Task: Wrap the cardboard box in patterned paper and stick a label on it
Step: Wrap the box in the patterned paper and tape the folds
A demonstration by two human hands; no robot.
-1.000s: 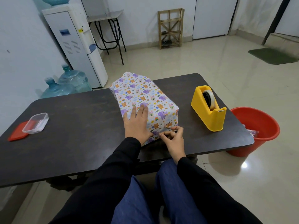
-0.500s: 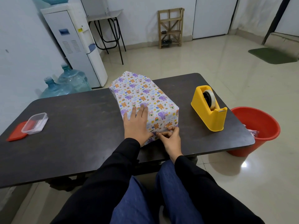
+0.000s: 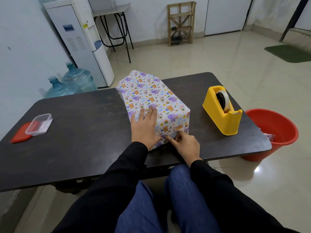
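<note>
The box, covered in white paper printed with purple elephants and orange bears, lies in the middle of the dark table. My left hand lies flat on its near top, fingers straight, pressing the paper down. My right hand is at the box's near end face, its index finger stretched left along the folded paper and the other fingers curled against the flap. The far end of the paper stands up in an unfolded point. No label is in sight.
A yellow tape dispenser stands to the right of the box. A clear plastic container and its red lid sit at the table's left edge. A red bucket stands on the floor past the right edge.
My right hand has slid left along the near end flap, its index finger now reaching toward my left hand. The left hand and the box stay put.
</note>
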